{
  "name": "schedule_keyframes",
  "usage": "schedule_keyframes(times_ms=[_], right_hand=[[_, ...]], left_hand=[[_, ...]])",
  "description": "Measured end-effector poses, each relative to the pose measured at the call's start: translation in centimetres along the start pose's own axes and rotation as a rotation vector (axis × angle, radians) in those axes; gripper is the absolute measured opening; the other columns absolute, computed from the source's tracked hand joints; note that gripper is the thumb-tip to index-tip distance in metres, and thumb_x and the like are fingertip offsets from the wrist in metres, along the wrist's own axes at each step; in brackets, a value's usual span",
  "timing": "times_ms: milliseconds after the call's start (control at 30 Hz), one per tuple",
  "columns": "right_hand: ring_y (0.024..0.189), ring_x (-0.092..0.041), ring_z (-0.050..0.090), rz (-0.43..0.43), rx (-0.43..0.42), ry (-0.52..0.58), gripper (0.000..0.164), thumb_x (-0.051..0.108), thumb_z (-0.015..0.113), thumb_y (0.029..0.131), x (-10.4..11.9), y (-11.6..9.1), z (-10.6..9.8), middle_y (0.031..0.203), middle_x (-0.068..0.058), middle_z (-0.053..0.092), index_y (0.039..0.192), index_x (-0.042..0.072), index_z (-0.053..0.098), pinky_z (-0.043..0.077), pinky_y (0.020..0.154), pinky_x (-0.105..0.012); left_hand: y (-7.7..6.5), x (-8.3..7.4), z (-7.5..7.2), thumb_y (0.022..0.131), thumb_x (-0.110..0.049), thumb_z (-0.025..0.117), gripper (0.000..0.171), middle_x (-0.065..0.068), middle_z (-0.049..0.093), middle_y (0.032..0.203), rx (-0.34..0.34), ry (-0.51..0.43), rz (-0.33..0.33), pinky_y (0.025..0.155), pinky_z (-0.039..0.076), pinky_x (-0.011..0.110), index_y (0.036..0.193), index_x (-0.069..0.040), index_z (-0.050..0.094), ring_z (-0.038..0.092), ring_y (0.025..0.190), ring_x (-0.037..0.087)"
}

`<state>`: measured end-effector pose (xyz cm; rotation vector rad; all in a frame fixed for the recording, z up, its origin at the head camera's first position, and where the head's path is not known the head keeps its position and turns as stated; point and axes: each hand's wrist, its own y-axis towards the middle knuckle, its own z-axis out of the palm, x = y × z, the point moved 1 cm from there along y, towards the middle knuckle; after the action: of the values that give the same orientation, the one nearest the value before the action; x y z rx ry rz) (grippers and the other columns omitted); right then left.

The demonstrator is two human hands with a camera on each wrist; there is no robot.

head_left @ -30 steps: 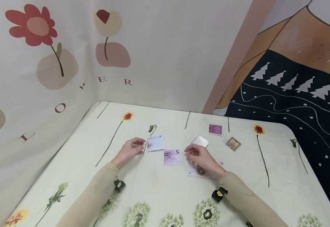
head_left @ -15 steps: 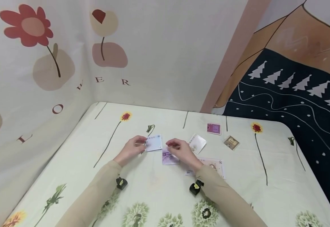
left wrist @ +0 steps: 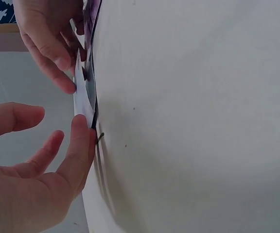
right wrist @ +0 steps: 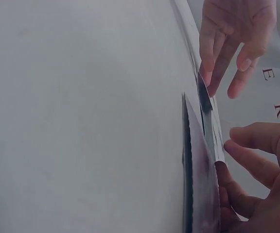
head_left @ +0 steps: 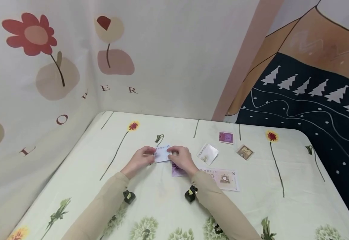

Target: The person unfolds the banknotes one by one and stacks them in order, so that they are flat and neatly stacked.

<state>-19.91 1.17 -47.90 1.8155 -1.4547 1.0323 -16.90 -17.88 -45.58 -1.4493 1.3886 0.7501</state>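
Note:
A folded light blue paper note (head_left: 162,154), printed like play money, lies between my two hands. My left hand (head_left: 139,160) touches its left edge with relaxed fingers, the index lifted off in the left wrist view. My right hand (head_left: 184,160) pinches the note's right edge between thumb and fingers, and its upper leaf (left wrist: 81,92) stands slightly raised. A purple note (head_left: 177,170), marked with a 5 earlier, lies just below, partly hidden by my right hand. In the right wrist view the purple note (right wrist: 203,179) rises edge-on beside the right fingers.
Right of my hands lie a whitish folded note (head_left: 208,153), a pale pink note (head_left: 227,180) under the right forearm's far side, a small purple stamp-like paper (head_left: 226,137) and a brown one (head_left: 245,152). The flowered tablecloth (head_left: 162,203) covers the table; hanging cloths stand behind.
My right hand has moved left from over the pink note, across the purple note, to the light blue note's right edge. My left hand has stayed at its left edge.

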Motion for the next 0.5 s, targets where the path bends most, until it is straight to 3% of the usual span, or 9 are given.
schedule_keyframes(times_ms=[300, 500], right_hand=[[0.093, -0.024, 0.058, 0.035, -0.048, -0.050, 0.023, 0.001, 0.068, 0.076, 0.1, 0.4, 0.1, 0.108, -0.010, 0.068, 0.095, 0.009, 0.077, 0.047, 0.085, -0.040], [0.089, -0.022, 0.059, 0.032, -0.068, -0.066, 0.024, 0.000, 0.068, 0.073, -0.2, 0.3, 0.4, 0.105, -0.010, 0.070, 0.093, 0.009, 0.078, 0.048, 0.080, -0.037]], left_hand=[[0.5, 0.3, 0.3, 0.087, 0.000, 0.057, 0.034, 0.030, 0.054, 0.123, -0.036, -0.062, 0.033, 0.080, 0.049, 0.027, 0.119, 0.010, 0.053, 0.055, 0.111, 0.038], [1.3, 0.8, 0.9, 0.087, 0.005, 0.058, 0.032, 0.029, 0.054, 0.120, -0.082, -0.145, -0.028, 0.078, 0.052, 0.025, 0.118, 0.011, 0.053, 0.057, 0.106, 0.034]])
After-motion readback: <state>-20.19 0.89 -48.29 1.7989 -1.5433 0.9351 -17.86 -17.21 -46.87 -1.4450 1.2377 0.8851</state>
